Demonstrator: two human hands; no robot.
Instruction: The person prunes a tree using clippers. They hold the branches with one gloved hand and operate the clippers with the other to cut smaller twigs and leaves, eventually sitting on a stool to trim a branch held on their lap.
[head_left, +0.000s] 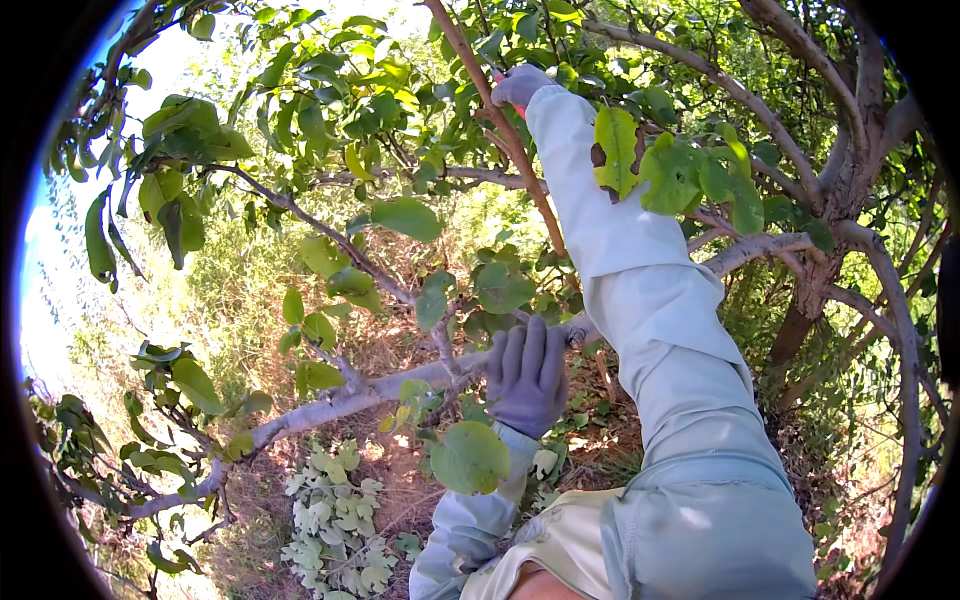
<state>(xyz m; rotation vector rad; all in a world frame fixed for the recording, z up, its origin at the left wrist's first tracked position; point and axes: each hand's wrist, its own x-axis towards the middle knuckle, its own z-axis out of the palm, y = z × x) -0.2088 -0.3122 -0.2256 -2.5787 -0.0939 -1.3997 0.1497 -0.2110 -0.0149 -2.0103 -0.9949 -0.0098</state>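
Note:
My left hand (527, 379), in a grey-purple glove, is laid over a thick pale tree branch (330, 407), its fingers hooked across the top. Far up and ahead, my right hand (523, 84) wears a similar glove at the end of an outstretched arm in a pale sleeve. It grips a red-handled tool (520, 111), probably pruning shears; most of it is hidden by the hand and leaves. Just left of that hand, a slim brown upright branch (510, 135) slants past. Green leaves (367, 97) crowd around the tool.
The forked trunk (814, 277) stands at right, with limbs spreading from it. A thin side branch (330, 232) crosses on the left. Large leaves (470, 457) hang near my left wrist. Below are dry grass (255, 480) and a pale lobed-leaf plant (337, 525).

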